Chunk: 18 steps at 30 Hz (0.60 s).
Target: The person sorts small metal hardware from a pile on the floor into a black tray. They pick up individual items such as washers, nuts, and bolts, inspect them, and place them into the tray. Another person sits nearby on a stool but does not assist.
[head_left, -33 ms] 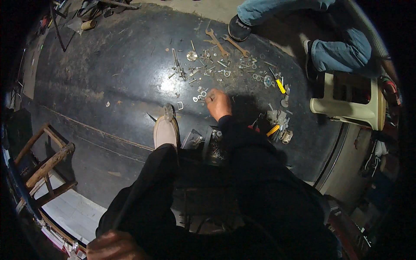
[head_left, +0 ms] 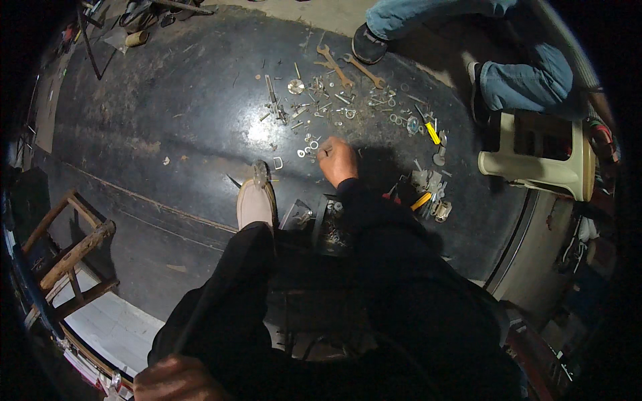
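My right hand point(head_left: 338, 162) is low over the dark mat point(head_left: 200, 127), its fingers curled and pressed together. Whatever they hold, if anything, is too small to make out. Just left of the fingertips lie several washers point(head_left: 313, 144) and a square metal ring point(head_left: 278, 162). Beyond the hand spread loose bolts and nuts point(head_left: 324, 107). Close to my body stands an open box point(head_left: 332, 234) of small hardware, partly hidden by my sleeve. At the lower left edge is my left hand point(head_left: 177, 379), dim and cut off, its fingers hidden.
Two rusty open-end wrenches point(head_left: 334, 65) lie far off. A yellow-handled tool point(head_left: 433, 132) and more metal parts point(head_left: 438, 194) lie to the right. A person in jeans point(head_left: 525, 83) sits near a cream plastic stool point(head_left: 535, 160). A wooden stool frame point(head_left: 77, 254) stands left.
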Each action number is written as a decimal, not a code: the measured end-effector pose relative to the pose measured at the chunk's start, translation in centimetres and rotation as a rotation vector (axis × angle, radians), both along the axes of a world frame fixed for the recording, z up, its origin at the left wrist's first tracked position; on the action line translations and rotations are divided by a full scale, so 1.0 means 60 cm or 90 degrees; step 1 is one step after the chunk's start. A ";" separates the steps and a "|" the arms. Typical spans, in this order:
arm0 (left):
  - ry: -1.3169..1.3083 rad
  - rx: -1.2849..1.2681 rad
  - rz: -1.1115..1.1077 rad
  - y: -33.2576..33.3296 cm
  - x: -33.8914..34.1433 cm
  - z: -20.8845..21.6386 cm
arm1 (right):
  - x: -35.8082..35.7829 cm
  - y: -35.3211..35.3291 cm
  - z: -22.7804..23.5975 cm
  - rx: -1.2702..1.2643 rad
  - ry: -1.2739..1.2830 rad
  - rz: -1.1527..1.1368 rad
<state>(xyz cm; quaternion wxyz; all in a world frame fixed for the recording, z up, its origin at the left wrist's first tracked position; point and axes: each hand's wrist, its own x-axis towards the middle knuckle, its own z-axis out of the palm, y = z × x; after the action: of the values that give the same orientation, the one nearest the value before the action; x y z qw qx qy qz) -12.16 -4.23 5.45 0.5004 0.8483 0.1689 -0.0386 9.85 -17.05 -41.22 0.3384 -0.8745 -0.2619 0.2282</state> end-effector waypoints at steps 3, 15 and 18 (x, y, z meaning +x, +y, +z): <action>-0.016 -0.025 0.005 -0.004 0.004 -0.003 | 0.002 -0.004 0.005 -0.012 0.013 -0.008; -0.039 -0.025 0.030 -0.008 0.005 -0.008 | -0.017 -0.003 0.012 0.017 -0.055 0.075; -0.036 -0.013 0.034 -0.006 0.004 -0.009 | -0.020 0.002 0.004 0.005 -0.072 0.093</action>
<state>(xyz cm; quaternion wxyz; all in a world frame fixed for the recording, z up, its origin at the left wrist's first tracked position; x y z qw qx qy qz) -11.93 -4.60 4.94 0.5147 0.8389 0.1769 -0.0031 8.63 -16.95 -40.95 0.3088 -0.8633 -0.3446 0.2018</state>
